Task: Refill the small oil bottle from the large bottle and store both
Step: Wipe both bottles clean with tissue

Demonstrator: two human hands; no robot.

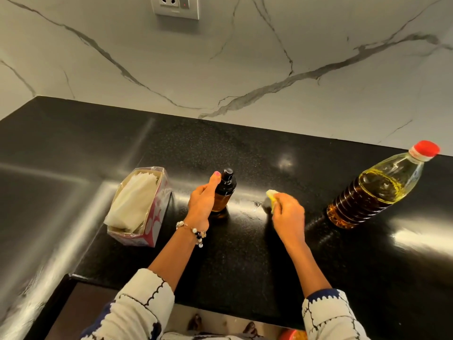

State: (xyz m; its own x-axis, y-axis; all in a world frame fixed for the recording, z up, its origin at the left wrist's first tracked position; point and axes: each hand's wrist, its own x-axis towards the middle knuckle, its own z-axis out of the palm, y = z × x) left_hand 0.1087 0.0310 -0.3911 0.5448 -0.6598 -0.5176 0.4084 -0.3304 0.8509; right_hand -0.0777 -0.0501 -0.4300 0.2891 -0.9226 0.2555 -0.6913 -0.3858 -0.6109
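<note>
Left hand (pixel 203 202) wrapped around small amber glass bottle with black pump cap (pixel 223 191), upright on black stone counter (pixel 235 266). Right hand (pixel 289 212) pinching oil-yellowed tissue wad (pixel 272 195) against the counter. Large clear plastic oil bottle, red cap (pixel 375 187), upright, capped, at three o'clock, nearer the right hand. Open tissue box (pixel 141 207) at nine o'clock.

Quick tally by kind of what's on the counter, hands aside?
Oil bottles: 2, the small bottle held by the left hand and the large bottle
Tissue boxes: 1
Wipes: 1, a yellowed wad under the right hand
Total: 4
</note>
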